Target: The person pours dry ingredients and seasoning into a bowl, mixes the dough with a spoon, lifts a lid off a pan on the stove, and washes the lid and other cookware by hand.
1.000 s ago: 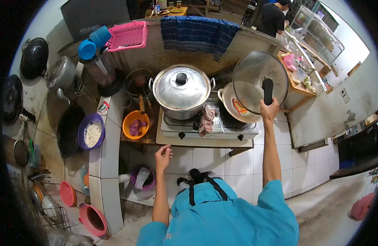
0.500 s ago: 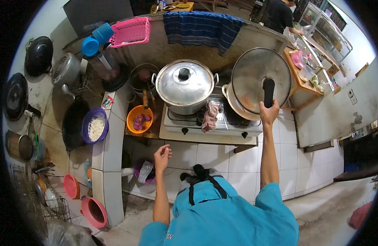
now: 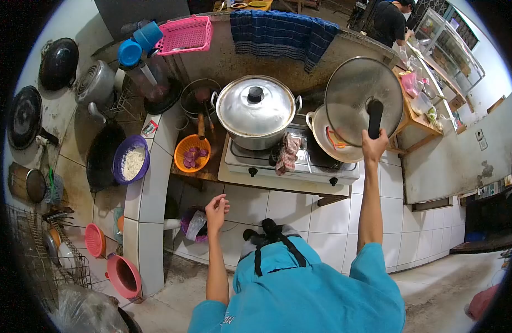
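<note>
My right hand (image 3: 374,145) is closed around the black upright handle of a round glass pan lid (image 3: 356,100). The lid is tilted above a cream-coloured wok (image 3: 317,123) on the right burner, covering part of it from sight. Red and orange strips (image 3: 336,139) show inside the wok. My left hand (image 3: 216,212) hangs in front of the stove, fingers loosely curled and apart, with nothing seen in it. Beside the wok, a large lidded aluminium pot (image 3: 257,111) stands on the left burner of the gas stove (image 3: 292,173). A checked cloth (image 3: 289,154) lies between the burners.
An orange basket (image 3: 184,146) with purple shallots stands left of the stove. On the tiled ledge is a purple basin (image 3: 120,161) with white contents. A low wall carries a blue towel (image 3: 283,33) and a pink basket (image 3: 183,36). Another person (image 3: 386,25) is behind at right.
My right hand has shifted the lid slightly right, uncovering more of the wok and the red and orange strips. My left hand stays low. The camera view has shifted a little.
</note>
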Tool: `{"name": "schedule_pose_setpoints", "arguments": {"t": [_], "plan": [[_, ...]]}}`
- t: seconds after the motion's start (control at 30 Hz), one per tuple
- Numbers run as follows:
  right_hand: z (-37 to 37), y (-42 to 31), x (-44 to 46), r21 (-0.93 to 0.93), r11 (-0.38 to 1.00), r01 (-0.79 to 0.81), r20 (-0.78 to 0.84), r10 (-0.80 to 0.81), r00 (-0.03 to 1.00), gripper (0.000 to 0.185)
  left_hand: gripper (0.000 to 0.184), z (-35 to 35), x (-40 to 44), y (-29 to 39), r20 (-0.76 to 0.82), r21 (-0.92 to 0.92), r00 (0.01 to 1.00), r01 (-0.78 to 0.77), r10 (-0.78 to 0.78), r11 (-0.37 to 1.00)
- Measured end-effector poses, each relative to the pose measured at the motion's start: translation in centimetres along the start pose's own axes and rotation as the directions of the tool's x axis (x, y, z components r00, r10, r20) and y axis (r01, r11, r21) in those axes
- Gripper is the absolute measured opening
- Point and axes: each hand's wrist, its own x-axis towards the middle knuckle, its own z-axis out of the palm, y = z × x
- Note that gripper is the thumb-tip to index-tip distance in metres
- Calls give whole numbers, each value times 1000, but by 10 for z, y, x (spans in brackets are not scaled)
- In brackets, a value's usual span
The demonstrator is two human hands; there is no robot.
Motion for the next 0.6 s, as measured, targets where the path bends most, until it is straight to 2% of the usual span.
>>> {"name": "schedule_pose_setpoints", "arguments": {"t": [0.1,0.23,0.37,0.5,0.6], "plan": [[1,-9,27,-82,997,12,-55,-17,998,28,25,3,-3,5,-17,20,1000,2,-1,1000],[9,-8,62,-65,994,90,-136,-99,986,29,26,6,0,3,-17,24,1000,-1,2,1000],[15,-11,86,-129,989,68,-145,-87,986,27,26,10,0,4,-18,20,1000,-1,1,1000],[25,-3,97,-54,992,117,-204,-126,971,27,26,11,0,8,-31,33,1000,0,1,999],[28,8,98,-87,989,121,-200,-137,970,27,26,11,4,8,-41,14,999,0,0,1000]]}}
